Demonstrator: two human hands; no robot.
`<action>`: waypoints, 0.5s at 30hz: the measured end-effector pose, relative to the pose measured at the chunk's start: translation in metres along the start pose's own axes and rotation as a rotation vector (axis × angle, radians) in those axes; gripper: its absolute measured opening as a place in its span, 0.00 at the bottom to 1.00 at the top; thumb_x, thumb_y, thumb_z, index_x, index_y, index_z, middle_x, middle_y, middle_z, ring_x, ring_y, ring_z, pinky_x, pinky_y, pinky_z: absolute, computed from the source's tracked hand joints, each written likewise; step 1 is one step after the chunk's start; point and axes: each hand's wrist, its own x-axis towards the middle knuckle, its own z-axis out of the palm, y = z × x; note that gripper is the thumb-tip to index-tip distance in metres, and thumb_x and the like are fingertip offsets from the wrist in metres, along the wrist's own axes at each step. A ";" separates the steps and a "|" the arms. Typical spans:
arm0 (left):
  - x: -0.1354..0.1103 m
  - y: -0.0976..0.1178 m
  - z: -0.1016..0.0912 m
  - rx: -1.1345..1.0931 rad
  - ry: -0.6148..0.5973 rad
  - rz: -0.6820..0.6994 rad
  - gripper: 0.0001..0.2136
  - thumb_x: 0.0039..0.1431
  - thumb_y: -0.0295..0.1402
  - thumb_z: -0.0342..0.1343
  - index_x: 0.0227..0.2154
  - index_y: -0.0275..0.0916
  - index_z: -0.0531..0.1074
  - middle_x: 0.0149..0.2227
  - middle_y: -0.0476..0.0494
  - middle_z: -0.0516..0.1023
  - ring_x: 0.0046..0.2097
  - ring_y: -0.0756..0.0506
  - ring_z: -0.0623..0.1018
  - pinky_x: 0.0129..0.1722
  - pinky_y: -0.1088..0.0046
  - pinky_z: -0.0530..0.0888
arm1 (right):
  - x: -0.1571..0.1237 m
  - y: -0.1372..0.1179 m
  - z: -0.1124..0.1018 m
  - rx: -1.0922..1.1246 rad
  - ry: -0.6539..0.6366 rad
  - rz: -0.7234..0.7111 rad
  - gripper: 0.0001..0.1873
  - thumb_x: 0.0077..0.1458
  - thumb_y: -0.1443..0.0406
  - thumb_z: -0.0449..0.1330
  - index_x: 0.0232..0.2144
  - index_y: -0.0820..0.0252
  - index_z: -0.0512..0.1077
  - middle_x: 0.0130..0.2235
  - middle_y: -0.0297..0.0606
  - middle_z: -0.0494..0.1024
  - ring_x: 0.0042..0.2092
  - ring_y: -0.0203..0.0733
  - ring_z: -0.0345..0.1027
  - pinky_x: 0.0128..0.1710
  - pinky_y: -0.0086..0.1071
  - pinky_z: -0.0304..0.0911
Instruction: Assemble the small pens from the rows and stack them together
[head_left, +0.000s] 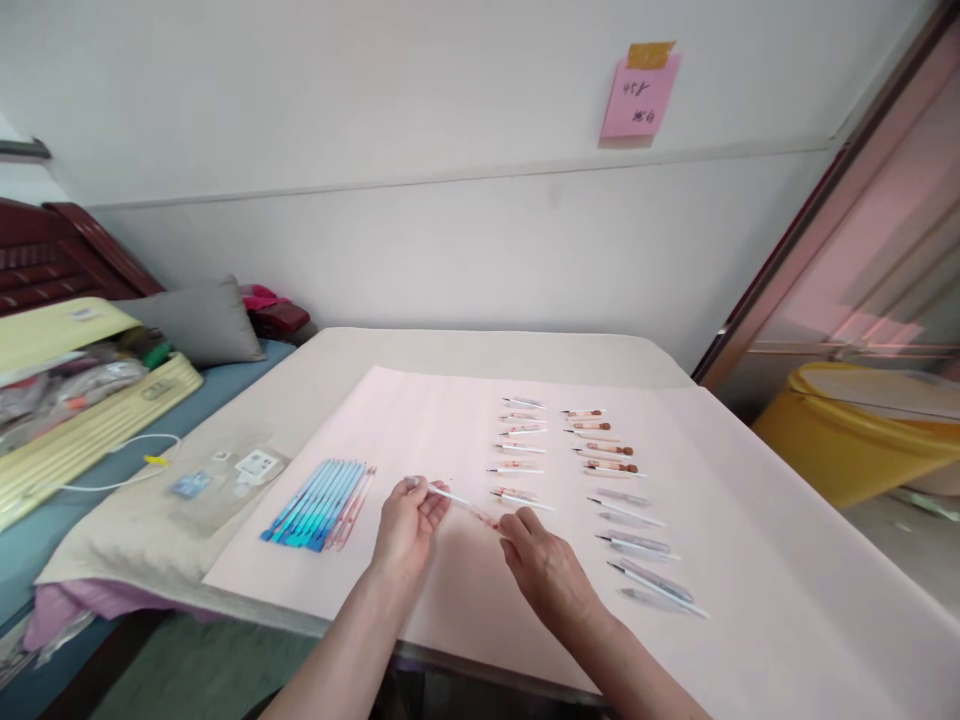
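Fingers (437, 505): left ones pinched the white end of a slim pen (450, 495); right ones closed on its red-patterned end.
Left hand (405, 520): palm turned inward, fingertips curled.
Right hand (546, 565): knuckles up, forearm slanting from lower right.
Pen's place: between both hands, above the desk (480, 352), near its front edge.
Open room: pink sheet (442, 410) beyond the hands, between blue pens (311, 505) and rows of pens (517, 448).

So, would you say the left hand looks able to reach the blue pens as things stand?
Probably yes: only the pink pens, lying flat, come between the left hand and the blue pens, though it may need to release its white pen.
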 end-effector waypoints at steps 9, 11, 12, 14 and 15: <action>-0.010 -0.015 0.008 0.161 -0.099 -0.008 0.07 0.51 0.32 0.58 0.28 0.37 0.65 0.31 0.42 0.76 0.32 0.49 0.76 0.34 0.73 0.72 | 0.000 -0.001 -0.003 0.053 0.037 -0.018 0.08 0.56 0.71 0.46 0.32 0.58 0.64 0.32 0.34 0.66 0.26 0.33 0.62 0.23 0.28 0.49; -0.012 -0.020 0.008 0.208 -0.125 -0.001 0.09 0.51 0.36 0.58 0.30 0.37 0.66 0.33 0.41 0.76 0.32 0.50 0.76 0.34 0.73 0.72 | 0.000 -0.001 -0.002 0.065 0.051 -0.016 0.09 0.56 0.71 0.45 0.32 0.59 0.65 0.32 0.35 0.66 0.26 0.34 0.62 0.24 0.27 0.50; -0.014 -0.022 0.008 0.220 -0.129 0.006 0.10 0.50 0.37 0.58 0.30 0.38 0.66 0.34 0.41 0.77 0.32 0.50 0.76 0.34 0.73 0.72 | 0.000 -0.001 -0.002 0.075 0.060 -0.014 0.10 0.56 0.72 0.45 0.32 0.59 0.65 0.32 0.35 0.66 0.27 0.34 0.62 0.24 0.27 0.51; -0.016 -0.023 0.008 0.220 -0.128 0.015 0.11 0.49 0.38 0.59 0.30 0.38 0.66 0.34 0.41 0.77 0.32 0.50 0.76 0.34 0.73 0.72 | -0.001 0.000 -0.001 0.115 0.081 -0.015 0.10 0.56 0.72 0.45 0.33 0.59 0.66 0.32 0.35 0.66 0.28 0.34 0.62 0.26 0.26 0.53; -0.017 -0.022 0.009 0.215 -0.131 0.014 0.11 0.48 0.38 0.59 0.30 0.38 0.66 0.34 0.41 0.77 0.32 0.50 0.76 0.34 0.73 0.71 | -0.001 0.000 -0.001 0.142 0.095 -0.018 0.11 0.56 0.73 0.45 0.34 0.59 0.66 0.32 0.35 0.66 0.28 0.34 0.62 0.26 0.26 0.53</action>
